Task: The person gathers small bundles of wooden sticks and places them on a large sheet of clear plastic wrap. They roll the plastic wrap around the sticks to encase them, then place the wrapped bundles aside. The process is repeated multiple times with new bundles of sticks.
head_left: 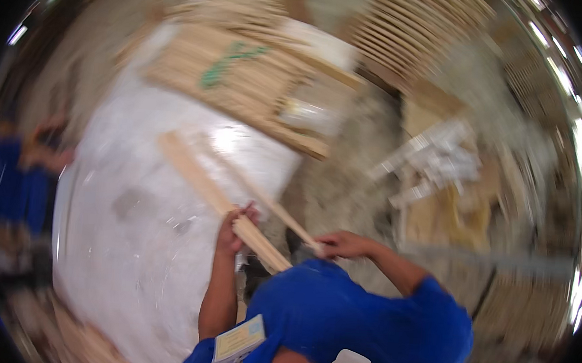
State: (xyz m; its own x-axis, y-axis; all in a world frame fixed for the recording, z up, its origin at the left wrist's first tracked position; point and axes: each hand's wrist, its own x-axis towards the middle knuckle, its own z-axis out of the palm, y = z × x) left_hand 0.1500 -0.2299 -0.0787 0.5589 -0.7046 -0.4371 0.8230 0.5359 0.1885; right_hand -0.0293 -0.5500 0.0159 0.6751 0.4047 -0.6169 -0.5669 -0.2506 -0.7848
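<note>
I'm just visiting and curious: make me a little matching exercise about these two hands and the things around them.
1. Bare left hand
2. Bare right hand
3. Blurred green streak
4. Pale rectangular badge

A. over the blue cloth shirt
B. gripping the wider pale wood
C. on the stack of brown wooden slats
D. at the near end of the thin pale wooden stick

Pairs: 1-B; 2-D; 3-C; 4-A

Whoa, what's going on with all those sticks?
Someone in a blue shirt has wood in both hands. The left hand grips long wooden strips partly over the white table, and the right hand holds a thin wooden stick by its near end. Farther back, wooden slats with a green mark lie on the table.
</note>
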